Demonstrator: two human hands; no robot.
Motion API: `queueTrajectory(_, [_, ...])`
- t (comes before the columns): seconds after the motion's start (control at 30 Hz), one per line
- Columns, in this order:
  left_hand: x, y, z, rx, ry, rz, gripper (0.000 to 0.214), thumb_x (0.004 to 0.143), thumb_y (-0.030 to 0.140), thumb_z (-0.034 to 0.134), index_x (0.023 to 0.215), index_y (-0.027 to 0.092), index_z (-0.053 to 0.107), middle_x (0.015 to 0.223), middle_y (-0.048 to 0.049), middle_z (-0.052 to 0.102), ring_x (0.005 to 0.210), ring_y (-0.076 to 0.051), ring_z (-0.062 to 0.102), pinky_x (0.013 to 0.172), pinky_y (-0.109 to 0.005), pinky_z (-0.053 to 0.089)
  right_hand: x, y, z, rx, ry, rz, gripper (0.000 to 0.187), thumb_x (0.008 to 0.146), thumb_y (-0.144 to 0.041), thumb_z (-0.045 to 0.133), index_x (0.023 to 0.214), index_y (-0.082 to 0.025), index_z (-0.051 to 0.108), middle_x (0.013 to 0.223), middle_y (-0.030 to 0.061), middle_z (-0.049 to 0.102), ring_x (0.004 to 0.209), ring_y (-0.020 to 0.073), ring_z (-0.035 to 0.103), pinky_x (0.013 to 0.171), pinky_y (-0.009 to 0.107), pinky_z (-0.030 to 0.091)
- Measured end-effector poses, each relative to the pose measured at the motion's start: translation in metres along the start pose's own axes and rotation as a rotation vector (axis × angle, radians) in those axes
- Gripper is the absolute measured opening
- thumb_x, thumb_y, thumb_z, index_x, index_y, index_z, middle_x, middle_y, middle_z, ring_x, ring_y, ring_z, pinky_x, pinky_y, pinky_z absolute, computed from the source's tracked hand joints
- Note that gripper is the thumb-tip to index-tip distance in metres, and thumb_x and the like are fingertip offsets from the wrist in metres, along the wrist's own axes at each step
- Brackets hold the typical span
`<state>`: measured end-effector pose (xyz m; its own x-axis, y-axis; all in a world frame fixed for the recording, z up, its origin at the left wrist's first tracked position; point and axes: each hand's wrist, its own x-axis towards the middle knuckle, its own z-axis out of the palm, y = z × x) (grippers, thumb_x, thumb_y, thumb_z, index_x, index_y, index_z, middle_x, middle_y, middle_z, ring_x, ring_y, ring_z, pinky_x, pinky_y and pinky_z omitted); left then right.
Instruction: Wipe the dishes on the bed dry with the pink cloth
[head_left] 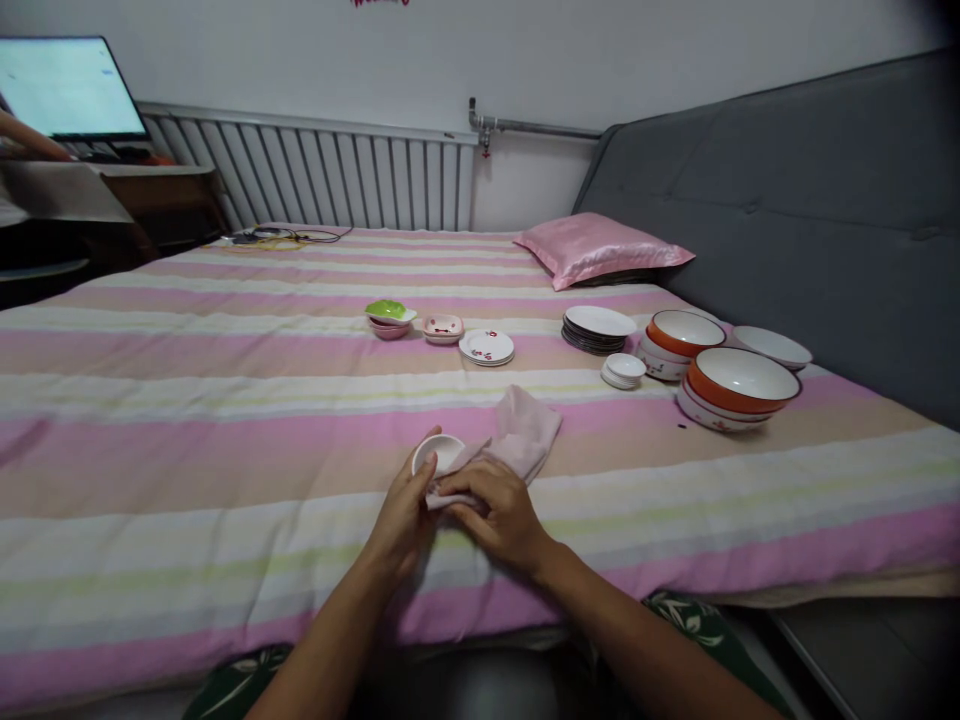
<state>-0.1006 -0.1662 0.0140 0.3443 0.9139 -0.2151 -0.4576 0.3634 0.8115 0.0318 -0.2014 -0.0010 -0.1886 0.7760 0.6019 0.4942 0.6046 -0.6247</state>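
My left hand (409,510) grips a small white dish (439,452) by its side, tilted with its hollow facing up toward me. A pale pink cloth (525,430) is bunched in my right hand (491,505), which presses part of it against the dish's near rim. The rest of the cloth trails off to the right over the striped bedspread (300,480). Beyond my hands lie a short stack of white plates with red patterns (487,347), a small squarish pink-rimmed dish (442,328) and a green leaf-shaped dish (388,309) resting on pink bowls (390,329).
On the right stand stacked orange-and-white bowls (739,385), small white saucers (624,368), a pile of plates (598,322) and a wide white bowl (772,346). A pink pillow (600,248) lies by the grey headboard (750,180). Cables (285,237) sit far left; another person's arm (30,138) shows near a monitor (71,88).
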Motion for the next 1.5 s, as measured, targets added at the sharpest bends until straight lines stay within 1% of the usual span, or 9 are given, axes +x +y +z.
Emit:
queueTrajectory(0.2, [0.001, 0.007, 0.001, -0.09, 0.055, 0.021, 0.039, 0.077, 0.038, 0.064, 0.111, 0.019, 0.059, 0.085, -0.0017, 0.066, 0.067, -0.009, 0.059, 0.058, -0.017, 0.046, 0.0, -0.002, 0.002, -0.221, -0.027, -0.135, 0.024, 0.089, -0.024, 0.05, 0.111, -0.021, 0.061, 0.107, 0.0029, 0.067, 0.104, 0.0203, 0.054, 0.09, 0.037, 0.042])
queueTrajectory(0.33, [0.003, 0.005, 0.0, -0.171, 0.104, 0.02, 0.024, 0.084, 0.031, 0.055, 0.098, 0.012, 0.062, 0.084, -0.0053, 0.065, 0.069, -0.01, 0.06, 0.06, -0.018, 0.049, -0.002, 0.002, 0.002, -0.319, 0.047, -0.126, 0.025, 0.089, -0.022, 0.05, 0.111, -0.022, 0.062, 0.114, 0.0015, 0.065, 0.112, 0.0227, 0.048, 0.095, 0.041, 0.039])
queueTrajectory(0.53, [0.001, 0.0, 0.004, -0.14, 0.07, 0.066, 0.024, 0.085, 0.029, 0.054, 0.098, 0.011, 0.063, 0.088, -0.0068, 0.065, 0.075, -0.012, 0.061, 0.066, -0.02, 0.05, -0.003, 0.002, 0.003, -0.223, 0.159, -0.018, 0.018, 0.086, -0.017, 0.052, 0.097, -0.022, 0.065, 0.108, 0.0062, 0.061, 0.104, 0.0206, 0.052, 0.09, 0.037, 0.045])
queueTrajectory(0.73, [-0.005, -0.011, 0.007, -0.069, -0.076, 0.079, 0.028, 0.085, 0.035, 0.054, 0.106, 0.018, 0.061, 0.097, -0.0053, 0.064, 0.087, -0.015, 0.059, 0.078, -0.028, 0.049, 0.001, 0.006, -0.001, -0.062, 0.31, 0.212, 0.01, 0.077, -0.014, 0.06, 0.084, -0.021, 0.063, 0.096, 0.0057, 0.054, 0.089, 0.0171, 0.057, 0.078, 0.03, 0.05])
queueTrajectory(0.93, [-0.005, -0.014, 0.004, 0.194, -0.135, 0.12, 0.038, 0.086, 0.042, 0.05, 0.117, 0.022, 0.056, 0.121, -0.0082, 0.058, 0.109, -0.021, 0.053, 0.095, -0.036, 0.039, 0.003, 0.008, -0.008, -0.074, 0.317, 0.222, 0.007, 0.079, -0.014, 0.059, 0.082, -0.02, 0.058, 0.086, 0.0031, 0.057, 0.085, 0.0167, 0.056, 0.076, 0.029, 0.049])
queueTrajectory(1.07, [-0.004, -0.004, 0.001, 0.534, -0.14, 0.237, 0.041, 0.086, 0.047, 0.045, 0.112, 0.018, 0.06, 0.117, -0.0085, 0.061, 0.109, -0.022, 0.052, 0.099, -0.034, 0.034, 0.002, 0.01, -0.007, -0.108, 0.286, 0.1, 0.009, 0.083, -0.013, 0.054, 0.088, -0.02, 0.057, 0.087, 0.0045, 0.059, 0.088, 0.0171, 0.056, 0.079, 0.03, 0.048])
queueTrajectory(1.17, [-0.003, 0.003, -0.003, 0.693, -0.183, 0.239, 0.045, 0.088, 0.049, 0.038, 0.109, 0.017, 0.061, 0.112, -0.0076, 0.064, 0.104, -0.022, 0.055, 0.096, -0.033, 0.036, -0.001, 0.012, -0.004, -0.132, 0.245, 0.005, 0.012, 0.085, -0.013, 0.052, 0.093, -0.021, 0.057, 0.089, 0.0052, 0.061, 0.091, 0.0174, 0.057, 0.081, 0.031, 0.048])
queueTrajectory(1.3, [-0.001, 0.005, -0.009, 0.717, -0.208, 0.151, 0.047, 0.088, 0.05, 0.037, 0.103, 0.016, 0.064, 0.104, -0.0082, 0.067, 0.096, -0.023, 0.057, 0.09, -0.033, 0.04, -0.003, 0.014, -0.002, -0.136, 0.182, -0.026, 0.015, 0.085, -0.015, 0.052, 0.099, -0.02, 0.055, 0.092, 0.0061, 0.065, 0.087, 0.0178, 0.06, 0.078, 0.031, 0.049])
queueTrajectory(1.5, [0.001, -0.001, -0.01, 0.555, -0.187, 0.168, 0.038, 0.085, 0.047, 0.047, 0.101, 0.017, 0.064, 0.109, -0.0083, 0.065, 0.102, -0.022, 0.056, 0.093, -0.032, 0.039, 0.001, 0.011, -0.002, -0.053, 0.071, 0.099, 0.028, 0.082, -0.013, 0.049, 0.108, -0.02, 0.052, 0.099, 0.0067, 0.062, 0.092, 0.0185, 0.059, 0.082, 0.031, 0.048])
